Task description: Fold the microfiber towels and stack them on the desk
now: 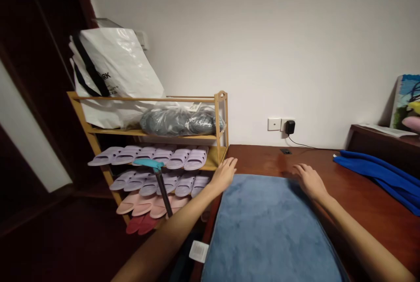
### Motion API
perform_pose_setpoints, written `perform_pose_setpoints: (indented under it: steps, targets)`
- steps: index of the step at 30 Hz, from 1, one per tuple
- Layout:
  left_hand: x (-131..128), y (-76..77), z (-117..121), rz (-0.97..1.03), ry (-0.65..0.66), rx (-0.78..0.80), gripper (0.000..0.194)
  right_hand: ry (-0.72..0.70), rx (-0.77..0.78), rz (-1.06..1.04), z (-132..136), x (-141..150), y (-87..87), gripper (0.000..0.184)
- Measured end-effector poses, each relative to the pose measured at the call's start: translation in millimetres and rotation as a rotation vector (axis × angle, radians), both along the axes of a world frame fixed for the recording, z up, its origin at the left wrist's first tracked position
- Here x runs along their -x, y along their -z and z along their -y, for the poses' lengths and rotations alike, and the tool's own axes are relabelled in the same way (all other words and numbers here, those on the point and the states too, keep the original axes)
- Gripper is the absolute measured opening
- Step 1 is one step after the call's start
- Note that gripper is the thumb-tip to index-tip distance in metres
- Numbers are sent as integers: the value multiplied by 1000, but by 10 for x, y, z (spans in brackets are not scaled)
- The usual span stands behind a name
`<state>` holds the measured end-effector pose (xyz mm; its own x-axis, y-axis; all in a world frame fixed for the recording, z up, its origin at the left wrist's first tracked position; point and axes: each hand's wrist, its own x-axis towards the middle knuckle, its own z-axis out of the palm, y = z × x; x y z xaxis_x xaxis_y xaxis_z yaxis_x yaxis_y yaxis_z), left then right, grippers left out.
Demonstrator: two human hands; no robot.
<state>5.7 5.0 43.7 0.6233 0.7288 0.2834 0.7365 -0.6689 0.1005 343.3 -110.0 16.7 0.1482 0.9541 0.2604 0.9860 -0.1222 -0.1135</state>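
Note:
A flat blue-grey plush cushion lies on the brown wooden table, with a white tag sticking out from its left edge. At its far left corner is my left hand, fingers stretched forward and thumb side hidden against the cushion. My right hand is by the far right corner, fingers extended and slightly bent. Neither hand visibly grips the fabric; whether the palms touch it is hard to tell.
Left of the table stands a wooden rack with purple slippers, pink slippers, a white bag and a plastic-wrapped grey bundle. A turquoise-topped handle rises before it. Blue cloth lies right; a black plug is on the wall.

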Motion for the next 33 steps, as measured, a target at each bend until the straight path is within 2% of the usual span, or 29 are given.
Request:
perform_pose_setpoints:
  steps: [4,7,12,18,21,24,26,27,30,33]
  targets:
    - [-26,267,191,-78,95,157,60,-115,121,-57,115,182,252,64]
    - [-8,377,246,-98,68,208,63,-107,174,-82,177,221,363,68]
    - [20,350,262,-89,-28,223,71,-75,182,-83,184,202,355,72]
    - [-54,342,212,-78,-56,249,67,-81,168,-86,118,197,337,70]
    - [-68,250,241,-58,-72,239,63,-66,115,-93,162,216,259,70]
    - [24,47,452,-57,-40,219,62,-60,68,-108,440,322,124,71]
    - [140,-75,715,-79,80,236,63,-126,85,-147,760,464,58,67]
    - [205,-110,870,-93,202,261,63,-181,106,-181,938,552,46,63]
    - [380,-92,1321,-131,423,327,64,-293,169,-232,1412,797,85,60]
    - [468,15,1585,-123,441,300,62,-303,164,-186,1672,885,190,61]
